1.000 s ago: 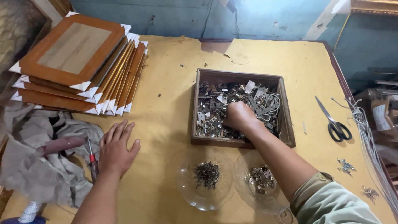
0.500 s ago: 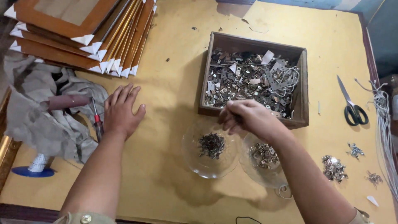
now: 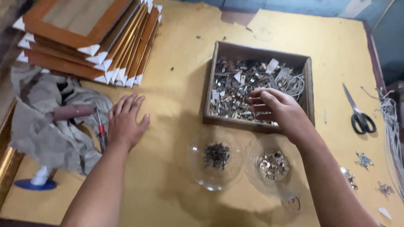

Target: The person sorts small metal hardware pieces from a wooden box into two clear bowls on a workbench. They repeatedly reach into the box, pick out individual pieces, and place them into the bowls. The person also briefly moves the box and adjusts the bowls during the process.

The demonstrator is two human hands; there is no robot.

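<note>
My right hand (image 3: 281, 110) hovers over the front edge of a brown box (image 3: 219, 54) full of small metal hardware pieces (image 3: 240, 84), fingers loosely spread and pointing left; I cannot see anything held in it. Two clear glass bowls sit in front of the box: the left bowl (image 3: 198, 176) holds dark small parts, the right bowl (image 3: 254, 176) holds shiny metal pieces. My left hand (image 3: 126, 122) lies flat, palm down, on the yellow table surface (image 3: 168, 105), beside a red-handled screwdriver (image 3: 101, 133).
A stack of wooden picture frames (image 3: 84, 38) with white corner guards lies at the far left. Crumpled grey paper (image 3: 50, 126) sits at the left edge. Black-handled scissors (image 3: 357, 113), loose metal bits (image 3: 364, 159) and white cord (image 3: 393, 126) lie at the right.
My right hand went from inside the box toward the bowls, then back up over the box's front edge. The left hand stayed flat on the table. The camera tilted downward.
</note>
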